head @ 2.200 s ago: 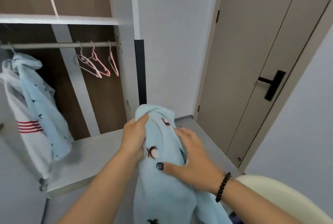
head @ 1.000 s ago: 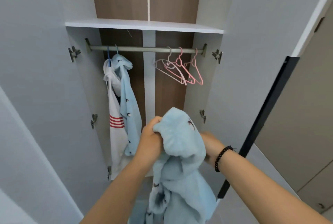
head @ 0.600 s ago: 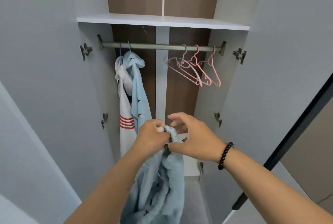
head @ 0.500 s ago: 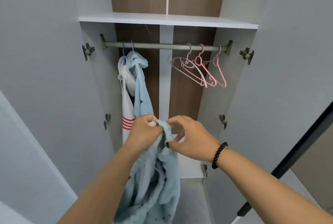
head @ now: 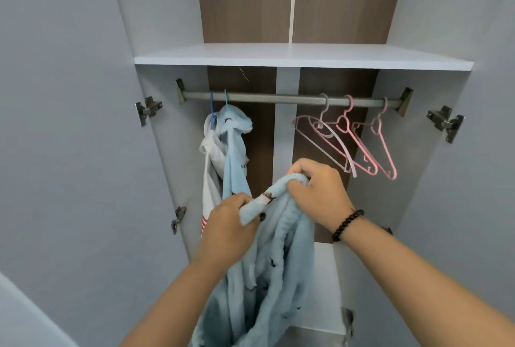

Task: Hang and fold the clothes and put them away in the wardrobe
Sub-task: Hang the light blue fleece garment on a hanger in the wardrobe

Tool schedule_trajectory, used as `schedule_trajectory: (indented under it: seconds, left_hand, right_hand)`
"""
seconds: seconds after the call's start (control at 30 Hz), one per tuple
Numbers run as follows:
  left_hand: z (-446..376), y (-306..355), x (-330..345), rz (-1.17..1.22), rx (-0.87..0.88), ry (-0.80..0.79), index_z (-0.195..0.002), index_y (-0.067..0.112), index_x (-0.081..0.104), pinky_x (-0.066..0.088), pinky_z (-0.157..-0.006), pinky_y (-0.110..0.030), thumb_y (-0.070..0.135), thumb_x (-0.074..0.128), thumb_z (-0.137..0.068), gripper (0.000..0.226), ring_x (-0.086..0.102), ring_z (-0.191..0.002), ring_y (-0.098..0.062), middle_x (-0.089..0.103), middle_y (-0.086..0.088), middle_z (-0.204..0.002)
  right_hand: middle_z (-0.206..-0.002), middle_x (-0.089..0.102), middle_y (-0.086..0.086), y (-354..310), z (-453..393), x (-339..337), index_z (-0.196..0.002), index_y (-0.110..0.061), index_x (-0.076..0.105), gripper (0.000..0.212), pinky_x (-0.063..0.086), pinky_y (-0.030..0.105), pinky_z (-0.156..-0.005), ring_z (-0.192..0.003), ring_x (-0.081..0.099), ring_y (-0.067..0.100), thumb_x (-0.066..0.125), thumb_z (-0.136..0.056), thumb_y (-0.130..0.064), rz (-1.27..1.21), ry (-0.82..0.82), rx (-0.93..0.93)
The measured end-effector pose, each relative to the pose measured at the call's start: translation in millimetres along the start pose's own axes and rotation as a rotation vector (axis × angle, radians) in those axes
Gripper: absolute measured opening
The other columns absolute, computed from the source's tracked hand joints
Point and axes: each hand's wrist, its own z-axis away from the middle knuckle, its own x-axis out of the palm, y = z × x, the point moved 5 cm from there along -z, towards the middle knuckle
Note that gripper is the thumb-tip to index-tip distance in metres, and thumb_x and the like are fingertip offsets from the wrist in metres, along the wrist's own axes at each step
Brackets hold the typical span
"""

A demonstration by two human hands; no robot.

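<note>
A fluffy light-blue garment [head: 267, 277] with small dark marks hangs down in front of the open wardrobe. My left hand [head: 227, 228] grips its rolled top edge at the left end. My right hand [head: 317, 193], with a dark bead bracelet on the wrist, grips the same edge further right and a little higher. On the metal rail [head: 278, 98], a light-blue garment [head: 232, 151] and a white one with red stripes [head: 207, 193] hang at the left. Three empty pink hangers [head: 354, 140] hang at the right.
A white shelf [head: 301, 55] spans the wardrobe above the rail. Both grey doors stand open, the left door [head: 69, 123] and the right door [head: 479, 179], with metal hinges on their inner sides. A white lower shelf [head: 323, 285] lies behind the held garment.
My hands have moved apart along the garment's top edge and the right hand has risen. The view has moved closer to the wardrobe.
</note>
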Motion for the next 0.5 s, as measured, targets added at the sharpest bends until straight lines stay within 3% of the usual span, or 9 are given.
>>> schedule_trajectory:
  seconds: [0.1, 0.2, 0.3, 0.43, 0.5]
  left_hand:
    - [0, -24, 31, -0.147, -0.041, -0.061, -0.099, 0.023, 0.058, 0.038, -0.061, -0.015, 0.010, 0.064, -0.082, 0.022, 0.052, -0.076, -0.008, 0.053, 0.011, -0.089]
    - [-8, -48, 52, -0.220, -0.127, -0.118, -0.089, 0.019, 0.055, 0.043, -0.058, -0.025, 0.003, 0.059, -0.079, 0.020, 0.054, -0.074, -0.016, 0.055, 0.004, -0.082]
    - [-22, -62, 64, -0.265, -0.153, -0.116, -0.083, 0.019, 0.057, 0.042, -0.056, -0.026, -0.002, 0.058, -0.075, 0.022, 0.055, -0.073, -0.017, 0.056, 0.005, -0.080]
    - [-34, -92, 73, -0.308, -0.408, -0.225, -0.080, 0.024, 0.052, 0.038, -0.054, -0.026, 0.003, 0.056, -0.074, 0.022, 0.056, -0.074, -0.016, 0.059, 0.005, -0.080]
    - [-42, -103, 79, -0.165, -0.575, -0.271, -0.084, 0.016, 0.056, 0.044, -0.056, -0.028, 0.006, 0.057, -0.079, 0.011, 0.059, -0.073, -0.022, 0.062, -0.004, -0.080]
  right_hand:
    - [-0.071, 0.062, -0.004, 26, -26, -31, -0.070, -0.014, 0.061, 0.015, 0.044, 0.015, -0.059, -0.068, 0.057, 0.009, 0.054, -0.077, -0.003, 0.026, 0.094, 0.035]
    - [-0.072, 0.062, -0.006, 61, -43, -68, -0.072, -0.015, 0.062, 0.016, 0.041, 0.015, -0.057, -0.068, 0.055, 0.007, 0.053, -0.078, -0.003, 0.059, 0.190, 0.125]
    - [-0.074, 0.061, -0.003, 94, -51, -99, -0.072, -0.018, 0.061, 0.017, 0.041, 0.020, -0.055, -0.067, 0.054, 0.009, 0.052, -0.079, -0.006, 0.121, 0.262, 0.212]
    - [-0.078, 0.061, 0.003, 129, -56, -145, -0.082, -0.009, 0.064, 0.016, 0.036, 0.017, -0.053, -0.067, 0.050, 0.013, 0.049, -0.081, -0.003, 0.170, 0.445, 0.310]
    - [-0.078, 0.062, 0.005, 143, -58, -156, -0.083, -0.008, 0.065, 0.016, 0.034, 0.013, -0.052, -0.067, 0.050, 0.014, 0.050, -0.081, -0.002, 0.219, 0.447, 0.323]
